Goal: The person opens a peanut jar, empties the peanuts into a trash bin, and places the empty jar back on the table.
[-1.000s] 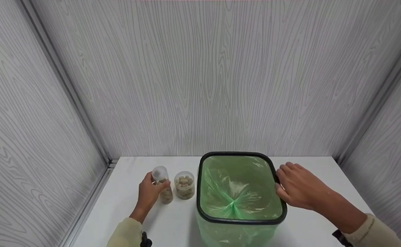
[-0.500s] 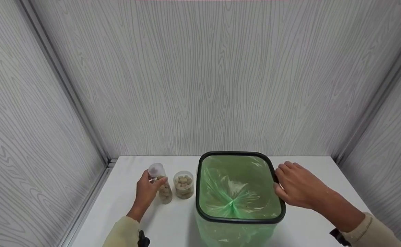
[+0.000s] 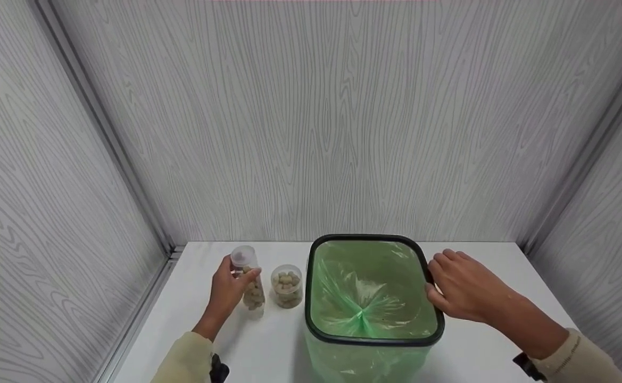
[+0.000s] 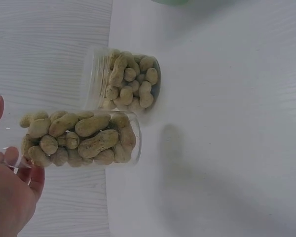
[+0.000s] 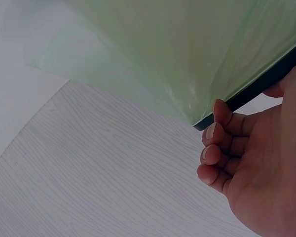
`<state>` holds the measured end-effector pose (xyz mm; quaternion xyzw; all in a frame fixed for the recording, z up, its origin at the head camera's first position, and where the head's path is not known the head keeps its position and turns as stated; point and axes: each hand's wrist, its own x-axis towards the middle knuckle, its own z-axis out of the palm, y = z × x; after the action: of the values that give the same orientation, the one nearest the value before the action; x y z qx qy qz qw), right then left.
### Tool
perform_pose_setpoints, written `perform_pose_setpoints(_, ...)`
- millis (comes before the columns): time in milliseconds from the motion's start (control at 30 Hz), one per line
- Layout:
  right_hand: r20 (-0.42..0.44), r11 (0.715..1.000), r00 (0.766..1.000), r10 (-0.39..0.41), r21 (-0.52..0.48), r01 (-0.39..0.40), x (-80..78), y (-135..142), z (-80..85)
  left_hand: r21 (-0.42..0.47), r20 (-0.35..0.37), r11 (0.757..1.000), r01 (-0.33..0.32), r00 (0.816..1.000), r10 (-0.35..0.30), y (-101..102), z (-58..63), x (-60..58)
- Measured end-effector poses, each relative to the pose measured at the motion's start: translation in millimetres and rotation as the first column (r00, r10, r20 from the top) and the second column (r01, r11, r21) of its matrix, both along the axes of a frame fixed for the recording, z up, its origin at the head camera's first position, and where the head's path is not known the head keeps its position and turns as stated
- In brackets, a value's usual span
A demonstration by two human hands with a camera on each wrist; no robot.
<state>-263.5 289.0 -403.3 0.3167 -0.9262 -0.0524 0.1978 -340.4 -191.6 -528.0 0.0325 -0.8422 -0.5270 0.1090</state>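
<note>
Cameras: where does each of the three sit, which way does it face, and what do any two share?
Head: worn high, facing forward and down at the table, bin, two jars; both hands and sleeves show.
Left wrist: looks past the left hand at the held jar and second jar.
Right wrist: looks along the right hand at the bin's rim and green liner.
Shared: head and left wrist both show both jars.

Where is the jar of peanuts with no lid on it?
In the head view the open jar of peanuts stands on the white table, between the green-lined bin and the lidded jar that the left hand holds.
</note>
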Motion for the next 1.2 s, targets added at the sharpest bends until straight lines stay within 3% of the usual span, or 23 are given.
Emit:
perform_pose_setpoints(233, -0.015, 1.0, 1.0, 0.022, 0.001, -0.022, -0.9, 0, 1.0, -0.006, -0.024, 1.0, 0.017, 1.0, -0.017, 3, 17.1, 4.2)
perform_pose_setpoints(467, 0.029, 1.0, 1.0, 0.008, 0.014, -0.009, -0.2, -1, 4.4, -0.013, -0.059, 0.999, 0.04, 0.997, -0.041, 10, 35.6, 13.1)
perform_pose_setpoints(667, 0.048, 1.0, 0.999, 0.022, 0.015, -0.023, -1.2, -2, 6.2, -0.04, -0.124, 0.998, 0.058, 0.99, -0.063, 18, 45.4, 21.6)
perform_pose_setpoints(967, 0.099, 1.0, 0.995, 0.004, 0.001, -0.004, 0.7, 0, 12.6, -0.13, -0.26, 0.989, 0.063, 0.961, -0.096, 32, 67.4, 31.3)
perform_pose_setpoints(1200, 0.099, 1.0, 0.995, 0.022, -0.006, -0.021, 1.8, 2, 15.3, -0.167, -0.325, 0.982, 0.093, 0.935, -0.144, 43, 80.6, 37.9)
